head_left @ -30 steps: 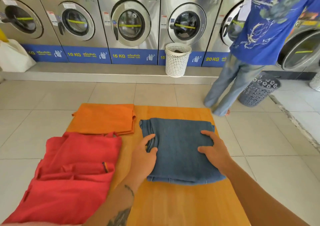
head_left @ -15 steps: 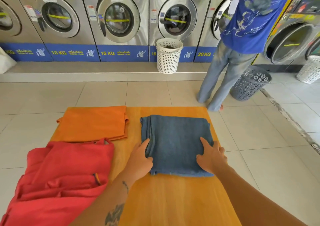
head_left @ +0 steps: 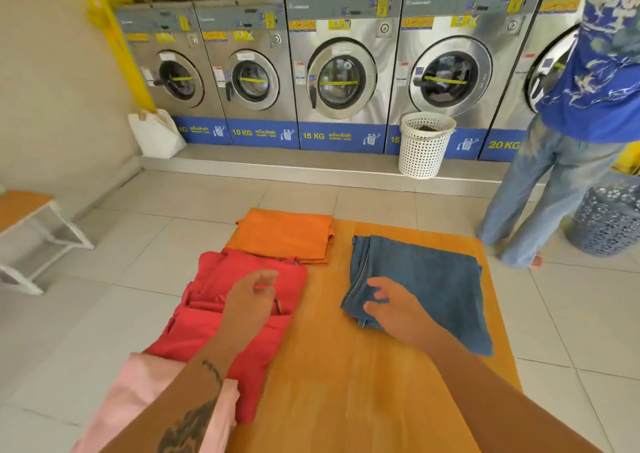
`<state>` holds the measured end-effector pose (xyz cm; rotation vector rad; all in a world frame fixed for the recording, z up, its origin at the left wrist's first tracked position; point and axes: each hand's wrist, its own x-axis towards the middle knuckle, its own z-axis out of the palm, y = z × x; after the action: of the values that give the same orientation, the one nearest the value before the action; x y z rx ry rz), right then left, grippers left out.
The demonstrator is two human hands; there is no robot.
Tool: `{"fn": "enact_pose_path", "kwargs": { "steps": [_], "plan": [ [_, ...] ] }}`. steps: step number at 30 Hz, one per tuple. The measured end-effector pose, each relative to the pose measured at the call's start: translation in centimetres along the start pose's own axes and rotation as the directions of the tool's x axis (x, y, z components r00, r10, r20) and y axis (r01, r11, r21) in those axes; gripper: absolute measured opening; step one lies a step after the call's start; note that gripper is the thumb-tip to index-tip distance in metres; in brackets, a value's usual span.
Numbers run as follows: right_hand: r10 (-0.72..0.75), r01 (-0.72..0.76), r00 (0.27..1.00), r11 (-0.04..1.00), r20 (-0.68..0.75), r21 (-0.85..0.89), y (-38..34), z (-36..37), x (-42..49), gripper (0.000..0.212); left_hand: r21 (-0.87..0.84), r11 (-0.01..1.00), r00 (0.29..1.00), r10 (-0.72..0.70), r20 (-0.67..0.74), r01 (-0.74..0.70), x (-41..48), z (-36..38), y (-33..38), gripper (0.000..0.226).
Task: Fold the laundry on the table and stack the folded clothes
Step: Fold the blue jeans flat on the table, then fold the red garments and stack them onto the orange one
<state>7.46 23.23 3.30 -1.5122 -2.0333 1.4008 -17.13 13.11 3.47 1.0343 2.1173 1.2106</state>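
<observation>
Washing machines [head_left: 341,71] line the wall, base panels reading "10 KG", "15 KG", "20 KG". On the orange table [head_left: 346,366] lie a red garment [head_left: 221,331] unfolded at left, a folded blue garment [head_left: 426,286] at right, and a folded orange garment [head_left: 287,234] at the far edge. My left hand [head_left: 251,300] hovers over the red; my right hand [head_left: 398,307] over the blue's near corner. Both grips are slack, holding nothing.

Both arms reach forward, left hand [head_left: 251,296] and right hand [head_left: 394,305] loosely curled, holding nothing.

left hand [head_left: 251,300] over red garment [head_left: 221,317], right hand [head_left: 398,308] seemingly above folded blue towel [head_left: 429,286]
</observation>
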Motion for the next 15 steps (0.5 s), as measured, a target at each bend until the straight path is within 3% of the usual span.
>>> {"fn": "enact_pose_path", "kwargs": {
  "steps": [4, 9, 15],
  "plan": [
    [0.014, -0.017, 0.999, 0.998, 0.044, 0.055, -2.4, 2.5, 0.7, 0.047, -0.042, 0.998, 0.991, -0.050, -0.120, 0.046, 1.6, -4.8, -2.3, 0.032],
    [0.134, -0.142, 0.989, 0.975, 0.054, 0.169, -5.0, 6.9, 4.8, 0.042, -0.024, 0.995, 0.981, -0.104, -0.162, 0.102, 6.9, -9.2, -5.8, 0.034],
    [0.236, -0.215, 0.970, 0.940, -0.051, 0.265, -6.6, 14.1, 9.8, 0.042, 0.195, 0.980, 0.997, -0.043, 0.064, 0.030, 14.5, -10.4, -12.1, 0.038]
  ]
}}
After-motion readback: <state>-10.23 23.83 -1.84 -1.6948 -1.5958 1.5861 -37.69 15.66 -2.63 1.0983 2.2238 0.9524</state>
